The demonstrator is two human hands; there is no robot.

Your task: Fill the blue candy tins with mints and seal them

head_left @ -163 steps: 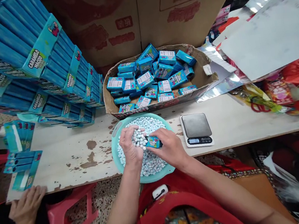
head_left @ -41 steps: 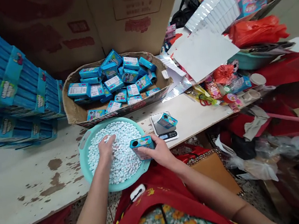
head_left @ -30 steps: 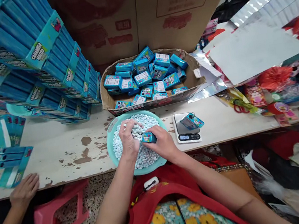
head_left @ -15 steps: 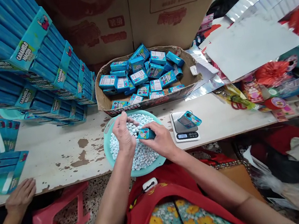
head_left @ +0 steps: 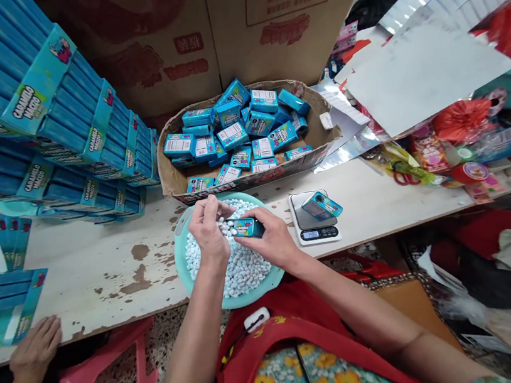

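My right hand grips a small blue candy box, lying on its side with its end toward my left hand. Curled with its fingers bent, my left hand is held against that end, and a few pale candies show between its palm and the box. Both hands are over a mint-green basin filled with small, pale blue-white candies. To the right, another blue candy box lies on a digital scale with a lit display.
Behind the basin stands a cut-down carton holding several blue candy boxes. Tall stacks of blue display boxes rise at left. Another person's hand rests at the table's left edge, near flat blue cardboard pieces. Packets and papers crowd the right.
My left fingers have curled in more, and candies now show at the end of the box. The right hand keeps its hold. The whole view has shifted slightly.
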